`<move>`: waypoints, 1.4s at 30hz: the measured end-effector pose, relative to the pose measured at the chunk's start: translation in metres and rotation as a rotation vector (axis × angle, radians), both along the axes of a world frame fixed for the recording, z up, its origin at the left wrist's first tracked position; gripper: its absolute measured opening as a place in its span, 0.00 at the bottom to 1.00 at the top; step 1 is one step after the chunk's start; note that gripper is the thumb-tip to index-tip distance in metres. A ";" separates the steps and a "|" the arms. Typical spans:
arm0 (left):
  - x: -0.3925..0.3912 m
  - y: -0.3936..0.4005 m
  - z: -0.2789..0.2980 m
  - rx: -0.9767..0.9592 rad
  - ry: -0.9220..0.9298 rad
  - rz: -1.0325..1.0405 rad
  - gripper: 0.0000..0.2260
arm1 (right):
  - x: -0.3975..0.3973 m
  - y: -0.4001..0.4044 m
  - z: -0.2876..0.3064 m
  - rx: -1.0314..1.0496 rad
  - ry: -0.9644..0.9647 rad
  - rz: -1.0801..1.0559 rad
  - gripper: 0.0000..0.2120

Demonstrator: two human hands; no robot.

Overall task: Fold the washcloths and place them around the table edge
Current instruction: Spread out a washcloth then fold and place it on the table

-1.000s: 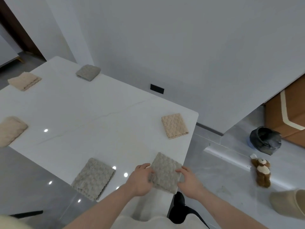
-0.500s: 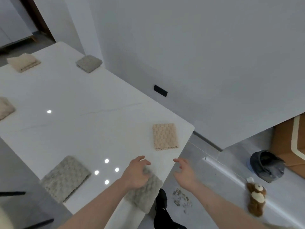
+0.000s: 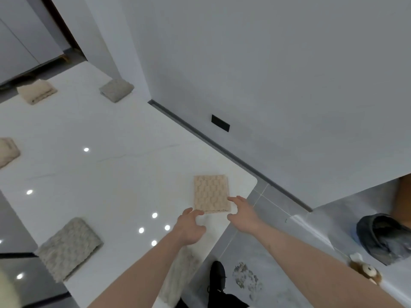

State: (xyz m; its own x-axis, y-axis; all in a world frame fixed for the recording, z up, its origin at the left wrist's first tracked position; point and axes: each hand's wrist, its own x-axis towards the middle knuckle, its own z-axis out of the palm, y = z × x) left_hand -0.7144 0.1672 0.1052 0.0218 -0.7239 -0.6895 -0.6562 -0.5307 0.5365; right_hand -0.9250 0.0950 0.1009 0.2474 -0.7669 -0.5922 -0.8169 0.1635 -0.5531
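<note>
Beige washcloth [image 3: 211, 193] between both open hands | grey washcloth [image 3: 69, 248] left | floor: teddy [image 3: 364, 271]

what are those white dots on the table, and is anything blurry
Head view: the white dots are ceiling lights mirrored in the glossy table; wide-angle bending skews the walls; the plush toy at the right edge is smeared.

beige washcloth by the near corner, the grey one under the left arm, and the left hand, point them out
beige washcloth [image 3: 211, 193], head view, middle of its top face
grey washcloth [image 3: 180, 272], head view, the part showing right of the forearm
left hand [image 3: 189, 228], head view, back of the hand
</note>
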 end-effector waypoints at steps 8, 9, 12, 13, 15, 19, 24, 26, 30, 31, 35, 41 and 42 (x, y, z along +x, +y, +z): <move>-0.010 -0.025 -0.017 0.083 0.118 0.147 0.31 | 0.006 -0.023 -0.011 0.123 -0.037 -0.037 0.34; -0.010 -0.025 -0.021 0.097 0.127 0.163 0.32 | 0.007 -0.025 -0.012 0.138 -0.044 -0.038 0.34; -0.009 -0.028 -0.029 0.107 0.129 0.181 0.30 | 0.009 -0.031 -0.019 0.170 -0.068 -0.055 0.31; -0.009 -0.029 -0.030 0.107 0.124 0.177 0.29 | 0.010 -0.032 -0.021 0.178 -0.077 -0.067 0.30; -0.007 -0.032 -0.034 0.106 0.117 0.180 0.26 | 0.011 -0.034 -0.025 0.193 -0.087 -0.106 0.27; -0.005 -0.036 -0.035 0.118 0.099 0.156 0.26 | 0.013 -0.037 -0.022 0.262 -0.115 -0.137 0.22; -0.001 -0.049 -0.021 0.133 0.062 0.024 0.22 | 0.007 -0.033 -0.020 0.294 -0.173 -0.139 0.28; 0.001 -0.056 -0.013 0.091 0.036 0.006 0.23 | 0.005 -0.029 -0.018 0.263 -0.201 -0.161 0.32; -0.003 -0.074 0.006 -0.097 -0.037 -0.061 0.24 | 0.001 -0.017 -0.011 0.107 -0.252 -0.196 0.34; -0.006 -0.080 0.010 -0.145 -0.045 -0.072 0.24 | 0.001 -0.013 -0.011 0.083 -0.251 -0.200 0.35; -0.014 -0.094 0.016 -0.145 -0.095 -0.179 0.27 | -0.003 -0.002 -0.016 0.099 -0.214 -0.177 0.38; -0.021 -0.088 0.008 -0.040 -0.212 -0.342 0.28 | -0.009 0.002 -0.016 -0.014 -0.029 -0.078 0.39; -0.022 -0.087 0.007 -0.037 -0.217 -0.372 0.28 | -0.010 0.000 -0.017 -0.076 0.011 -0.028 0.39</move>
